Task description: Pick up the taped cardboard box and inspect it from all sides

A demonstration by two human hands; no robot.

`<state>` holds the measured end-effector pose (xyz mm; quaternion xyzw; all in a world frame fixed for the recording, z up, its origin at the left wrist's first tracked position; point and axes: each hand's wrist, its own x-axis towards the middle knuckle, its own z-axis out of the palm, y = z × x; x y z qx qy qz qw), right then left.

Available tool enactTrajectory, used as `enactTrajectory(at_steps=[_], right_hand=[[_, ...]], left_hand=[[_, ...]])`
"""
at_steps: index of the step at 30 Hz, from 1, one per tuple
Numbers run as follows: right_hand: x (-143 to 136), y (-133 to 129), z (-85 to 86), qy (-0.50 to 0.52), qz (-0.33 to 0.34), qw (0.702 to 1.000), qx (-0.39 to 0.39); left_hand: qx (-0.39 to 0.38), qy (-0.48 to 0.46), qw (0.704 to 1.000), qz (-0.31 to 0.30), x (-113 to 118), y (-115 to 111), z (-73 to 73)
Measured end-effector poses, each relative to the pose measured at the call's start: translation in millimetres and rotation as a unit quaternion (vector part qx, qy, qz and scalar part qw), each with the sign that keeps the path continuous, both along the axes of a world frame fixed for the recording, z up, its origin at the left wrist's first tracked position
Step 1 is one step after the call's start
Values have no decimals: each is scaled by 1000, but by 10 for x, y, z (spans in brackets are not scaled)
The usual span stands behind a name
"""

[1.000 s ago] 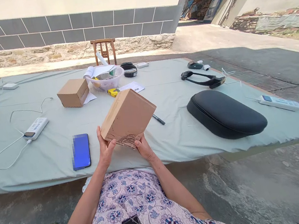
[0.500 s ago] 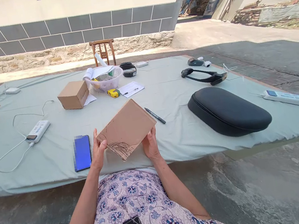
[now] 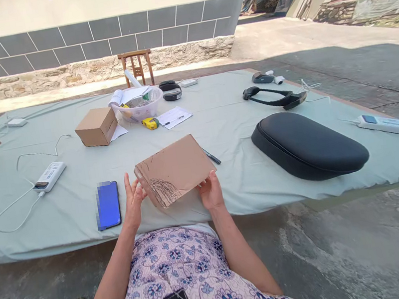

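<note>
A brown cardboard box is tilted between my two hands over the near edge of the table, with dark scribbled lines on its near left corner. My left hand touches its left side, thumb and fingers against the edge. At the lower right corner, my right hand grips the box, some fingers hidden beneath it. Just behind the box's right edge lies a black marker, partly covered by it. To the left of my left hand rests a phone with a blue screen.
Beyond are a second cardboard box, a basin of papers and odds and ends, a yellow tape measure and a paper sheet. A large black case sits at right, a headset behind it. A corded power bank lies left.
The box has turned and shifted slightly right, now covering more of the marker. My right hand has moved right with it, and the left hand's fingers have loosened along the left side.
</note>
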<state>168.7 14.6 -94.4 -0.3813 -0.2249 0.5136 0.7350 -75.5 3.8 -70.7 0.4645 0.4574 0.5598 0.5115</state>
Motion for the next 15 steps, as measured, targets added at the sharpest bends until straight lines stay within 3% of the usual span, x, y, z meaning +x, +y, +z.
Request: enactTrajectory(at_steps=[4, 8, 11, 15], right_hand=[[-5, 19, 27, 56, -28, 998, -15], [-62, -2, 27, 62, -32, 997, -28], [-106, -24, -21, -5, -33, 998, -45], [-117, -38, -77, -123, -60, 989, -64]], left_hand=[[-23, 4, 1000, 7, 84, -41, -77], [58, 85, 994, -31, 203, -88, -131], [105, 122, 987, -10, 228, -101, -122], [106, 171, 977, 66, 148, -96, -67]])
